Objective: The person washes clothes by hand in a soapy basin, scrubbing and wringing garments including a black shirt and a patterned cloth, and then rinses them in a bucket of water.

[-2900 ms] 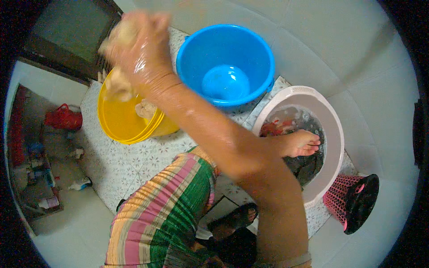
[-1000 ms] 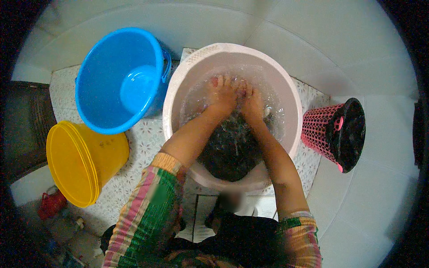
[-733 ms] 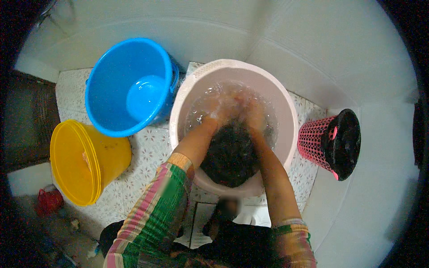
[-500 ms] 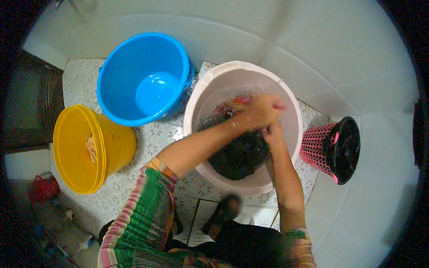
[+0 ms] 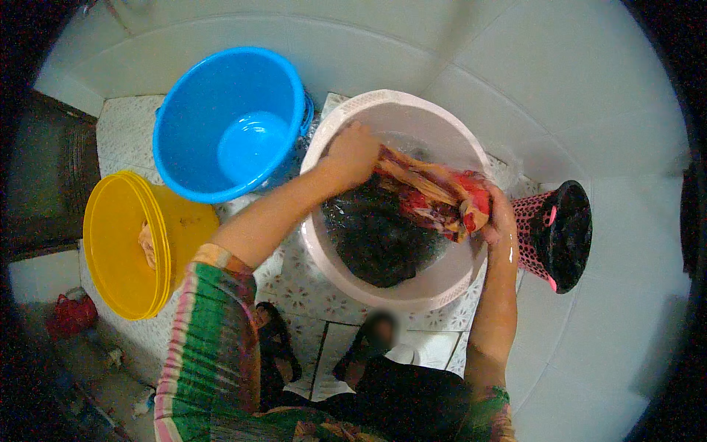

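A wet red, orange and dark patterned cloth point(image 5: 423, 193) is stretched across a large pale pink basin point(image 5: 445, 114). My left hand point(image 5: 353, 153) is closed on the cloth's left end, close to the basin's far left rim. At the right side of the basin, my right hand point(image 5: 503, 216) grips the bunched right end, with some fingers hidden behind the fabric. Below the cloth, a dark cloth point(image 5: 383, 247) lies soaked in the basin's water.
Left of the basin stands a blue bucket point(image 5: 184, 158) with a light patch at its bottom. A yellow bucket point(image 5: 193, 221) lies tipped nearer me, beige cloth inside. A pink-and-black bin point(image 5: 536, 232) leans at the right by the tiled wall point(image 5: 611, 243).
My hands have moved apart, left hand to the left and right hand to the right. The patterned cloth, mostly down in the water before, is now lifted and spread between them.
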A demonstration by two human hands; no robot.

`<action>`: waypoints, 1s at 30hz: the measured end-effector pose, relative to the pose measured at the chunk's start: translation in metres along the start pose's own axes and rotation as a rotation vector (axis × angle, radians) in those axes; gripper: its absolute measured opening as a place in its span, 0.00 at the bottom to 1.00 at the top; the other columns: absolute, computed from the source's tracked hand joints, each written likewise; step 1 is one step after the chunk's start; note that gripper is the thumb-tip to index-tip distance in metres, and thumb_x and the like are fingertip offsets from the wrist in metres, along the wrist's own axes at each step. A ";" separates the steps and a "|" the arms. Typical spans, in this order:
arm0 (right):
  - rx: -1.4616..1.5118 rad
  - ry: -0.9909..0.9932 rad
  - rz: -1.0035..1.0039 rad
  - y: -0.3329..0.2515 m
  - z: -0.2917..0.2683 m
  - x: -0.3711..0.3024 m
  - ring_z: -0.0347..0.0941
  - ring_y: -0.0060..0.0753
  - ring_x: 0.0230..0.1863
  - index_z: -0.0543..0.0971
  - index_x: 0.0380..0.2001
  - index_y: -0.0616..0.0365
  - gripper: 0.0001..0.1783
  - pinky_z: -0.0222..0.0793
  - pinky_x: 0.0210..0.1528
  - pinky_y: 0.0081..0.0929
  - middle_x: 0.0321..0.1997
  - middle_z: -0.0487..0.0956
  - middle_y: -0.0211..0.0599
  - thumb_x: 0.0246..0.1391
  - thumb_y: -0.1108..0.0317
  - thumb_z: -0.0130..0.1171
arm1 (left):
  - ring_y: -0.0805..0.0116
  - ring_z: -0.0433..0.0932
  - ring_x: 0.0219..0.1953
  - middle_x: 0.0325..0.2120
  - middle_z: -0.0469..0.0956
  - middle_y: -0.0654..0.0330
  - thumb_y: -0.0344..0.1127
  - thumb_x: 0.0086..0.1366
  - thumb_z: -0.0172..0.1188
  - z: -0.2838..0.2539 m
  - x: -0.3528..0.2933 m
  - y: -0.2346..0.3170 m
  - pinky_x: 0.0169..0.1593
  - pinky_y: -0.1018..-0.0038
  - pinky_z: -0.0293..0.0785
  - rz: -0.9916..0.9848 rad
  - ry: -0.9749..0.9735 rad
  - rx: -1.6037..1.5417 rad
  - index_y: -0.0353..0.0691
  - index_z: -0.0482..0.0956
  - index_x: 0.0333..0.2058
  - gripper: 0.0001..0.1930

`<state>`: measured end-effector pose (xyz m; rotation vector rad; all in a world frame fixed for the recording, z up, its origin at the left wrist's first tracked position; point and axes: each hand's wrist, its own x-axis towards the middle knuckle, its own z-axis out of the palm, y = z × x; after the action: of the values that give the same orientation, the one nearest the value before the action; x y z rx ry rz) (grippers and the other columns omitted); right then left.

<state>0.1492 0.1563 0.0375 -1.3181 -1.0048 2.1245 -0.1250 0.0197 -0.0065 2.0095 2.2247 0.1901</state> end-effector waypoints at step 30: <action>0.491 0.054 0.106 0.055 0.023 -0.027 0.74 0.29 0.34 0.74 0.42 0.57 0.14 0.67 0.27 0.29 0.37 0.78 0.31 0.56 0.61 0.53 | 0.48 0.71 0.42 0.38 0.70 0.48 0.32 0.42 0.59 -0.040 -0.011 0.211 0.46 0.63 0.69 0.490 0.653 -1.149 0.38 0.71 0.37 0.19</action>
<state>0.1404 0.0950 0.0173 -1.1882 -0.3571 2.2075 0.0748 0.0299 0.0721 1.7610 1.1364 1.8594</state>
